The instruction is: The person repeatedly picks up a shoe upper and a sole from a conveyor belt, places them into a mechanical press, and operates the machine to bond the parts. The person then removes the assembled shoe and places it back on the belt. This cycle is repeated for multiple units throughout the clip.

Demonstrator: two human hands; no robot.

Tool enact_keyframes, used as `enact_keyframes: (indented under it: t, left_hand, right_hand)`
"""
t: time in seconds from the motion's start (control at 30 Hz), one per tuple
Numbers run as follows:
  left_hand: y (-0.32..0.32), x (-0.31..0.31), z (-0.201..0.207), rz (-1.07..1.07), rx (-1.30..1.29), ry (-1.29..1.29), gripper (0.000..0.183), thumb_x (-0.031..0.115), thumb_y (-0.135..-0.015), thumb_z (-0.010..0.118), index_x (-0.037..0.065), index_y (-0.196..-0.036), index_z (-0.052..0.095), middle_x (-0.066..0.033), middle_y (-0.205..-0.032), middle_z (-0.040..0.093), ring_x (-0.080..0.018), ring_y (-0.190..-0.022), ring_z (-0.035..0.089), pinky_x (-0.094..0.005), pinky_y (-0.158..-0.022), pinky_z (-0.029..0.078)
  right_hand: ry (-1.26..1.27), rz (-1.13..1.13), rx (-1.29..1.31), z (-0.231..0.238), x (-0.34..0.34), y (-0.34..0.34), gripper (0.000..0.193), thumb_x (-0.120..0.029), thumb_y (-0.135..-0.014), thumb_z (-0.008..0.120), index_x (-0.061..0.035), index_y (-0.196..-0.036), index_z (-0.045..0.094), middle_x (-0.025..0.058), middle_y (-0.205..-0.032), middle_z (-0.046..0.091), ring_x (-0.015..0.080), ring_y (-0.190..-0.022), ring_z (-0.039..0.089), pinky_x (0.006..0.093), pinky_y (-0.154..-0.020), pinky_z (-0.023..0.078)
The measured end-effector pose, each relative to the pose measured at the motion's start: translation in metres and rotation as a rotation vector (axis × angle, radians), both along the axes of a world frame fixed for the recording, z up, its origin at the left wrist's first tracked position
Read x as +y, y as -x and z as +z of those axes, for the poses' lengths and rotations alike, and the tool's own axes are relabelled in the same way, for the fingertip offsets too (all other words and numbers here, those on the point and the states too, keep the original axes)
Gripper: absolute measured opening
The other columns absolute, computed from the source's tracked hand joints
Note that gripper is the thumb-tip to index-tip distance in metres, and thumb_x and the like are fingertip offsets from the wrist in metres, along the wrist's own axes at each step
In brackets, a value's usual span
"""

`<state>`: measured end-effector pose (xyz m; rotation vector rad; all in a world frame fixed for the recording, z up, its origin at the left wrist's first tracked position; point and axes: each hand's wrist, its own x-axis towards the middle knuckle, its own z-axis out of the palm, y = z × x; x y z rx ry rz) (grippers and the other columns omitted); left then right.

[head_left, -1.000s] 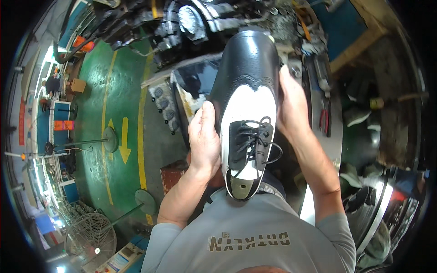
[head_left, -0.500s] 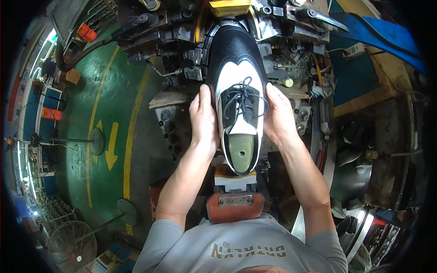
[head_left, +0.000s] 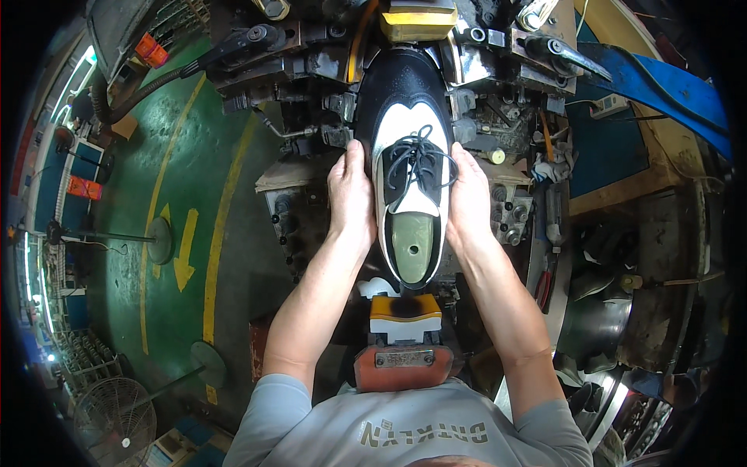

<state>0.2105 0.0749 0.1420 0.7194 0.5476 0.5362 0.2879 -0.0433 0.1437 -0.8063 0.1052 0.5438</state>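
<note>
A black and white lace-up shoe points away from me, its toe between the metal jaws of a machine. Inside its heel opening sits a green shoe last with a small hole. Black laces are tied in a bow over the tongue. My left hand presses along the shoe's left side, and my right hand grips the right side, so both hold it between them. Their undersides are hidden. Below the heel is a yellow-topped pad above a red block.
Above the toe hangs a yellow machine block. Metal levers and a blue arm reach out at the right. Pliers with red handles lie right of my forearm. Left is a green floor with yellow lines and a standing fan.
The shoe and both hands have shifted slightly toward the machine, away from the yellow-topped pad. More of that pad shows behind the heel now. Both hands keep their hold.
</note>
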Motion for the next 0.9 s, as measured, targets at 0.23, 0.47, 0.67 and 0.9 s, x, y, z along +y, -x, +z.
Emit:
enact_keyframes:
  t: [0.23, 0.47, 0.67, 0.9]
  left_hand:
    - [0.000, 0.002, 0.000, -0.010, 0.039, 0.026, 0.039, 0.032, -0.105, 0.042, -0.002, -0.114, 0.058, -0.0087, -0.102, 0.065, -0.0159, -0.087, 0.063, -0.0307, -0.079, 0.054]
    - [-0.005, -0.001, 0.006, 0.039, 0.072, 0.119, 0.038, 0.029, -0.103, 0.045, -0.003, -0.121, 0.056, -0.0131, -0.113, 0.063, -0.0213, -0.097, 0.063, -0.0344, -0.087, 0.052]
    - [-0.007, 0.000, 0.000, 0.054, 0.045, 0.159, 0.036, 0.027, -0.103, 0.045, -0.004, -0.117, 0.058, -0.0131, -0.109, 0.064, -0.0211, -0.097, 0.063, -0.0337, -0.086, 0.052]
    - [-0.005, 0.001, -0.024, 0.119, 0.028, 0.108, 0.032, 0.022, -0.099, 0.047, -0.004, -0.112, 0.059, -0.0115, -0.105, 0.065, -0.0197, -0.091, 0.062, -0.0327, -0.085, 0.050]
  right_hand:
    - [-0.092, 0.061, 0.053, -0.003, 0.000, -0.001, 0.023, -0.020, -0.102, 0.047, 0.0005, -0.106, 0.057, 0.0106, -0.096, 0.065, 0.0175, -0.086, 0.064, 0.0318, -0.080, 0.054]
    - [-0.108, 0.066, 0.150, -0.002, 0.007, -0.007, 0.030, -0.022, -0.104, 0.042, 0.0025, -0.111, 0.057, 0.0132, -0.100, 0.066, 0.0215, -0.087, 0.066, 0.0353, -0.078, 0.056]
    - [-0.170, 0.146, 0.224, -0.008, 0.004, -0.009, 0.031, -0.023, -0.104, 0.042, 0.0018, -0.112, 0.057, 0.0138, -0.102, 0.066, 0.0226, -0.088, 0.066, 0.0364, -0.082, 0.055]
    - [-0.098, 0.043, 0.090, -0.037, 0.005, -0.012, 0.020, -0.009, -0.098, 0.045, 0.0033, -0.096, 0.061, 0.0094, -0.088, 0.065, 0.0160, -0.078, 0.064, 0.0290, -0.072, 0.055]
